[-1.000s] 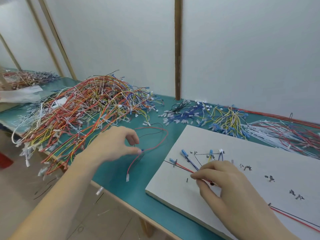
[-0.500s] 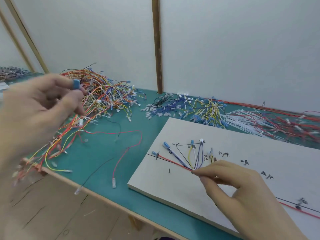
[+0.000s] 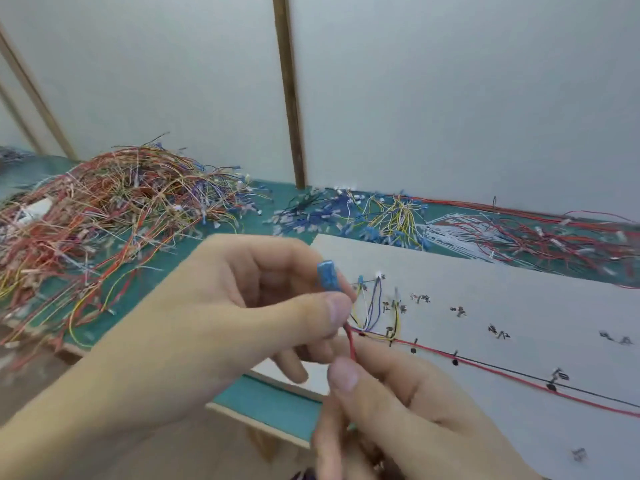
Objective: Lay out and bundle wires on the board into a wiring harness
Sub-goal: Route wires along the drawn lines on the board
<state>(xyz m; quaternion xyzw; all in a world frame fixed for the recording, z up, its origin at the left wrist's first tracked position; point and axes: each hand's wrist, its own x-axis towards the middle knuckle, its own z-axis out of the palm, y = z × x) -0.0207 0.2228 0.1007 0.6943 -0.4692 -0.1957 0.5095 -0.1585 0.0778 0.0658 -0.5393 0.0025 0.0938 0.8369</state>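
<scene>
The left hand [image 3: 221, 317] pinches a red wire [image 3: 350, 344] between thumb and forefinger just below its blue connector [image 3: 328, 276], which stands upright above the fingertips. The right hand [image 3: 398, 410] grips the same wire lower down, thumb pressed against it; what its remaining fingers hold cannot be told. Both hands are raised over the near left corner of the white board [image 3: 519, 306], so this wire is not yet laid.

On the board, a long red lead [image 3: 519, 379] follows the drawn black trunk line, and a small fan of blue, yellow and white branch wires [image 3: 372, 306] sits at its left end. Most labelled positions along the trunk appear unfilled, and no ties or bundling are visible. Judged from this, layout is at an early stage and bundling remains.

On the green tabletop [image 3: 270, 403], a large mixed wire pile [image 3: 104, 209] lies to the left, with sorted stock [image 3: 391, 216] behind the board.
</scene>
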